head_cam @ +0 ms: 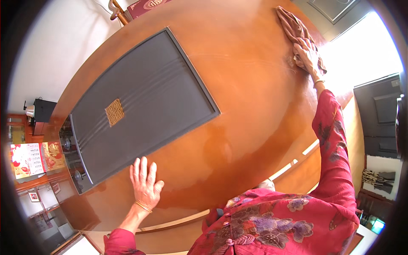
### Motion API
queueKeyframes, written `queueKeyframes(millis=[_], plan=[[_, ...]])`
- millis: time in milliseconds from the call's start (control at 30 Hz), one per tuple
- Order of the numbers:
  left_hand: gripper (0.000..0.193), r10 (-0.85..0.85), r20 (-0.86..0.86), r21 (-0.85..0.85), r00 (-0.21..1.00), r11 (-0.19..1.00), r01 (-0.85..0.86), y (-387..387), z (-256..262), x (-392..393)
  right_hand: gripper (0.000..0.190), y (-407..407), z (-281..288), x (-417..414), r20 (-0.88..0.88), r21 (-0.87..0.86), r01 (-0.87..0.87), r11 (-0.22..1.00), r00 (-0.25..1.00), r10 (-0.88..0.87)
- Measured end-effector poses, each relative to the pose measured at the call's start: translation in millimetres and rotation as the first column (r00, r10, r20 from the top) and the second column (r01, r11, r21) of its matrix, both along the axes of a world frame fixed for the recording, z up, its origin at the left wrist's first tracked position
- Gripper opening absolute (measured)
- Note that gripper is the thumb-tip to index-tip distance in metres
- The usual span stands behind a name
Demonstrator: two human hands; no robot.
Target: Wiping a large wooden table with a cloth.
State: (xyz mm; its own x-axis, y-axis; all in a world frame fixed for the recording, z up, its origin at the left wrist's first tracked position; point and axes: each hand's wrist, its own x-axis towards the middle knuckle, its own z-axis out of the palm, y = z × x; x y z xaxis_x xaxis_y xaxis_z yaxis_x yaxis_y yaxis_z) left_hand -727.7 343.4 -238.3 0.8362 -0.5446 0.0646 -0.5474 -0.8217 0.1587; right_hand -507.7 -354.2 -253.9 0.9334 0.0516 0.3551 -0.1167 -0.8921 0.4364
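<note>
My right hand [307, 55] presses a crumpled brown cloth [295, 27] against the polished wooden tabletop [248, 95], near the far right edge. That arm is stretched well out. Flat at the lower left, with fingers spread, my left hand [145, 181] rests on the wood and holds nothing; its fingertips are at the edge of a dark grey inset tray [153, 92]. A small gold patterned square [114, 112] lies on the tray. Beside the tray's left end is a black glossy panel [75, 159] with round metal fittings.
A carved wooden chair part [118, 12] and a red box [145, 8] are beyond the table's upper edge. At the far left are a red and gold calendar [28, 159] and wooden shelving. A dark panelled door [381, 111] stands at the right, by bright light.
</note>
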Motion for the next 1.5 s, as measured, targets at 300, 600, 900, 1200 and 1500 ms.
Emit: queueKeyframes(millis=[300,600,900,1200,1500], plan=[[0.049,0.039,0.082,-0.074,0.996,0.997,-0.033,7,-9,-10,0.023,136,11,-64,0.083,0.404,-0.225,0.887,0.974,0.209],[0.048,0.26,0.086,-0.395,0.962,0.895,-0.206,15,-31,-5,0.025,374,6,-178,0.232,0.509,-0.768,0.389,0.558,0.797],[0.041,0.259,0.126,-0.212,0.958,0.95,-0.229,26,-34,-6,0.024,255,20,-284,0.21,0.682,-0.688,0.245,0.506,0.837],[0.039,0.286,0.118,-0.173,0.951,0.949,-0.264,16,-27,-7,0.034,-33,36,-232,0.018,0.294,-0.334,0.895,0.939,0.344],[0.038,0.289,0.087,-0.198,0.953,0.943,-0.268,10,-24,-8,0.08,-119,-19,-246,0.195,0.911,0.158,0.381,0.649,-0.736]])
